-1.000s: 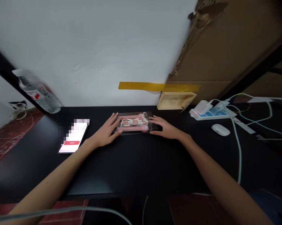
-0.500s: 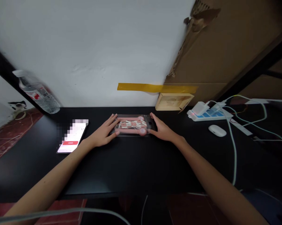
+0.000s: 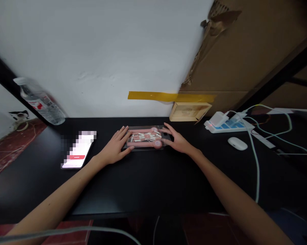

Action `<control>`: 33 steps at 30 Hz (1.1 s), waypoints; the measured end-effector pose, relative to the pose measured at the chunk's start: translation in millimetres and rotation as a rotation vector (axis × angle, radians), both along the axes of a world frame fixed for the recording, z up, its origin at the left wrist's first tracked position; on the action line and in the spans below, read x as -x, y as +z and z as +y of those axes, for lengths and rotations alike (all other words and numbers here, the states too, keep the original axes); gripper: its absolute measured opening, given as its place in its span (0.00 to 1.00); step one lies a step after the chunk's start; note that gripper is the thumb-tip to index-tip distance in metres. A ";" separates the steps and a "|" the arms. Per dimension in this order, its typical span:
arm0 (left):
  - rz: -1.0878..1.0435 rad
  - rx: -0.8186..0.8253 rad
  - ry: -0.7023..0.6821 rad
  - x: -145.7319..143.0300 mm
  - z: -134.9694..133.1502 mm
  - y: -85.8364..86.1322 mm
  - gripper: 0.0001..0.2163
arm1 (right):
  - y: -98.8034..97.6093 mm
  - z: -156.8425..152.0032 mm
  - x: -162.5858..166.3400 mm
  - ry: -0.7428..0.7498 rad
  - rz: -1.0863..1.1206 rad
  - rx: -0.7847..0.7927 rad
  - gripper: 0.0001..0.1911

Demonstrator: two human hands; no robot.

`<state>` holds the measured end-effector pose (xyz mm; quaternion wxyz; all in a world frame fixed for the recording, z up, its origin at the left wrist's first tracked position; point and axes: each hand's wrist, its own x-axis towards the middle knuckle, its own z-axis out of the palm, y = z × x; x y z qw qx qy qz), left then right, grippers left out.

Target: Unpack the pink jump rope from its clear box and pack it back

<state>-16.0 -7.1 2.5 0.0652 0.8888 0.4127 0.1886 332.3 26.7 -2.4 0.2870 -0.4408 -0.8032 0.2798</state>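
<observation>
A clear flat package [image 3: 144, 147] lies on the black desk. Inside are two long pink handles and many short pink and white beads, which look like a beaded jump rope [image 3: 146, 136]. My left hand [image 3: 116, 146] grips the package's left end, fingers over the far corner and thumb along the near edge. At the opposite end, my right hand [image 3: 177, 139] holds the package between fingers and thumb. A lit phone [image 3: 79, 149], partly pixelated, lies left of my left hand.
A plastic water bottle [image 3: 42, 102] leans at the left back. Against the wall stands a shallow wooden box [image 3: 190, 112]. To the right are a white power strip [image 3: 229, 126] with plugs and cables, and a white mouse [image 3: 237, 143]. A cable [image 3: 66, 231] crosses the foreground.
The package has shifted slightly to the right between my hands. My left hand has moved a little with it, and my right fingers now reach further over its end.
</observation>
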 end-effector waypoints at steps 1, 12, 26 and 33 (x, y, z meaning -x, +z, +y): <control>-0.004 0.002 0.001 0.1 -0.1 0.1 0.32 | -0.6 0.3 -0.7 0.036 -0.012 0.010 0.45; -0.019 0.007 0.006 3.1 2.6 0.5 0.32 | 4.4 6.4 -23.3 0.132 -0.106 -0.095 0.31; -0.022 0.009 -0.011 2.5 2.1 1.9 0.30 | -0.7 -5.9 2.1 0.083 -0.190 -0.062 0.27; 0.068 0.004 -0.055 3.7 4.5 7.3 0.26 | -1.2 -8.3 3.4 -0.088 -0.224 -0.050 0.35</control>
